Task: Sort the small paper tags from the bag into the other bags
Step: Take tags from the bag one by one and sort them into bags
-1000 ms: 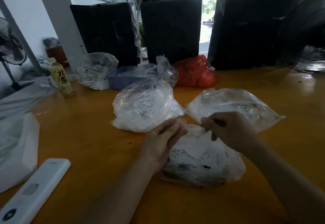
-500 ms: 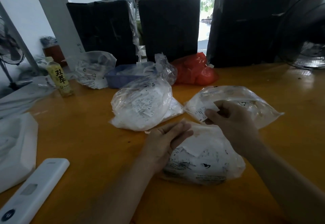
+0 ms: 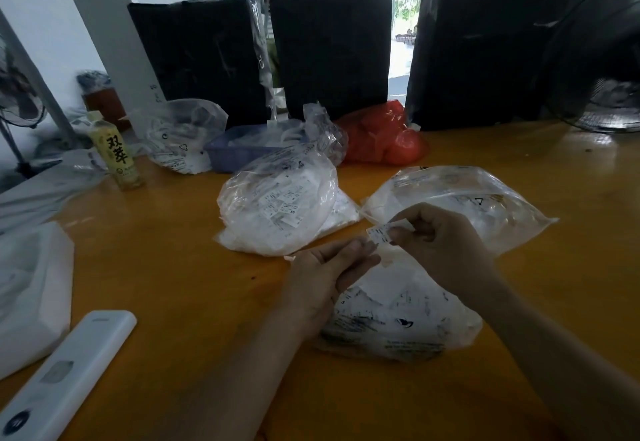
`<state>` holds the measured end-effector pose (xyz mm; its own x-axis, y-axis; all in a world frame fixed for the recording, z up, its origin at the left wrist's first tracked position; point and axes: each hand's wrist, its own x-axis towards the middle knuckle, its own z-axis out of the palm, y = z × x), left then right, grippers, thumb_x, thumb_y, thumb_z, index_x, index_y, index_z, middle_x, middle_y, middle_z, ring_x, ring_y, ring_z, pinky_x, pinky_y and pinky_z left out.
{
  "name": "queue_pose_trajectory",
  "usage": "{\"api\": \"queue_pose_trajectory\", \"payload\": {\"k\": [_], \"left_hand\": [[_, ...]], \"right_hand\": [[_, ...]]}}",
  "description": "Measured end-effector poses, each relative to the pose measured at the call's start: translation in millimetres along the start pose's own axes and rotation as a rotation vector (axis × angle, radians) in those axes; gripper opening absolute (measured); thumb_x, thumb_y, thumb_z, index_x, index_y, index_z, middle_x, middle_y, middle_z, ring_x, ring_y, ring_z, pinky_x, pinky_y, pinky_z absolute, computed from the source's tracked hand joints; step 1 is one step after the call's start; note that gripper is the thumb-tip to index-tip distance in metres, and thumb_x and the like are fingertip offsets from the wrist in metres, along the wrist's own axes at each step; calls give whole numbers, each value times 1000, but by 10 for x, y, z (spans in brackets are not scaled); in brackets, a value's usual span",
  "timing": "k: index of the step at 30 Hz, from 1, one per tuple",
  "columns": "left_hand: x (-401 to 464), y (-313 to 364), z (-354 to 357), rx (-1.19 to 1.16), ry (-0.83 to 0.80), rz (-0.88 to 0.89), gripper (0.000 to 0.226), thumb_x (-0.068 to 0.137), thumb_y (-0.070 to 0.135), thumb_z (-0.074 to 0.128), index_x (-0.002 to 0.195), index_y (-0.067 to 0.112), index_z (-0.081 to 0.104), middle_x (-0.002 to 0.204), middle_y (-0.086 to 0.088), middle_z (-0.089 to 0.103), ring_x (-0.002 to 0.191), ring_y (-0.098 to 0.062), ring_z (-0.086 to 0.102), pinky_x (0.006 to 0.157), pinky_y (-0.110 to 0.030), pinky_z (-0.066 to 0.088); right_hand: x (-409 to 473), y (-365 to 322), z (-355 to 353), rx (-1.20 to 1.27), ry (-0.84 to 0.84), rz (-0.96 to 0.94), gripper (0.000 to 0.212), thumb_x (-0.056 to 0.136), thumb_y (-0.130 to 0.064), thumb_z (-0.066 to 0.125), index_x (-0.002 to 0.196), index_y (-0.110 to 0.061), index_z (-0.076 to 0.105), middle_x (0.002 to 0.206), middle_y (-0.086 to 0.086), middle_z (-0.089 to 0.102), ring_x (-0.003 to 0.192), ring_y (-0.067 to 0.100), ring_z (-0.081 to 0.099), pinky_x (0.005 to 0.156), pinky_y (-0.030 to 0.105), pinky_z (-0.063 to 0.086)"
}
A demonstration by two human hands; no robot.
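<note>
The paper tag (image 3: 378, 233) was small and white with dark print too small to read. The right hand (image 3: 440, 243) pinched it above the near bag (image 3: 398, 316) on the surface (image 3: 173, 267). The left hand (image 3: 325, 277), fingers straight, rested beside it.

Small white paper tag (image 3: 379, 233), printed text, pinched at its right end by the right hand (image 3: 440, 243), free end just above the left hand's (image 3: 325, 276) fingertips. Source bag (image 3: 398, 316): clear crumpled plastic, full of white tags, lying under both hands, left hand resting on its left edge. Round tag-filled bag (image 3: 277, 212) beyond the left hand. Flatter clear bag (image 3: 460, 198) behind the right hand, few tags inside.
</note>
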<state>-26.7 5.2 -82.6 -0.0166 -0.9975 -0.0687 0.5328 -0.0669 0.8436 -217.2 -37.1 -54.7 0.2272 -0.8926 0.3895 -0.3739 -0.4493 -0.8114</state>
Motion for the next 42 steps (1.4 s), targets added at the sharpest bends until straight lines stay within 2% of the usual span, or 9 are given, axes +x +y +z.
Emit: {"api": "queue_pose_trajectory", "payload": {"k": [7, 12, 20, 27, 30, 32, 35, 38, 42], "left_hand": [[1, -31, -6, 143, 58, 61, 37, 78, 23, 83, 112, 9, 80, 113, -18, 77, 106, -33, 75, 80, -27, 62], [-16, -26, 16, 132, 71, 72, 41, 77, 22, 82, 115, 6, 78, 114, -17, 77, 108, -35, 74, 79, -27, 63], [-37, -9, 41, 148, 58, 83, 28, 81, 22, 80, 109, 15, 82, 114, -14, 78, 102, -29, 77, 74, -25, 62], [49, 352, -7, 928, 286, 612, 37, 96, 9, 71, 123, 35, 70, 102, 25, 70, 84, 8, 69, 65, -8, 55], [295, 719, -221, 1242, 556, 811, 32, 96, 3, 69, 124, 19, 73, 117, 7, 69, 87, -6, 68, 77, -12, 53], [476, 884, -405, 1410, 671, 740, 29, 98, 1, 64, 121, 13, 75, 130, -7, 66, 107, -22, 67, 93, -28, 54], [686, 884, -583, 1816, 648, 375, 32, 103, 13, 58, 130, 25, 71, 150, -8, 51, 134, -33, 45, 111, -42, 36], [767, 859, -608, 1970, 516, 161, 45, 105, 27, 48, 144, 49, 53, 153, -2, 28, 136, -36, 19, 113, -51, 23], [808, 847, -560, 2016, 325, 151, 54, 107, 23, 38, 153, 51, 39, 156, 4, 38, 144, -34, 21, 112, -56, 23]], "right_hand": [[-33, -35, 29, -137, -89, -18, 16, 94, -28, 71, 104, -39, 70, 82, -18, 68, 80, -5, 64, 62, 11, 47], [-63, -56, 78, -107, 59, -25, 17, 88, -27, 78, 96, -40, 68, 82, -18, 72, 79, -4, 67, 70, 10, 52], [-104, -82, 145, -167, -38, -123, 16, 90, -25, 75, 104, -32, 75, 95, -18, 71, 87, -3, 67, 81, 17, 56], [92, 125, -94, -188, 210, -10, 15, 97, -24, 67, 110, -28, 74, 95, -26, 68, 84, -12, 63, 72, 0, 43], [236, 406, -303, -556, 196, 92, 26, 102, -22, 59, 126, -22, 69, 126, 0, 69, 111, 15, 62, 96, 26, 45], [279, 566, -394, -846, 12, 205, 39, 104, -31, 53, 144, -32, 54, 150, 6, 52, 139, 30, 42, 117, 44, 28], [270, 690, -389, -967, -137, 284, 44, 103, -45, 50, 146, -48, 45, 159, 3, 34, 146, 37, 21, 120, 56, 17], [294, 710, -378, -967, -65, 249, 27, 101, -39, 57, 127, -45, 65, 146, 0, 50, 137, 33, 32, 112, 53, 26], [283, 697, -374, -961, 88, 211, 21, 101, -32, 57, 113, -31, 74, 124, 2, 66, 123, 33, 45, 96, 47, 36]]}}
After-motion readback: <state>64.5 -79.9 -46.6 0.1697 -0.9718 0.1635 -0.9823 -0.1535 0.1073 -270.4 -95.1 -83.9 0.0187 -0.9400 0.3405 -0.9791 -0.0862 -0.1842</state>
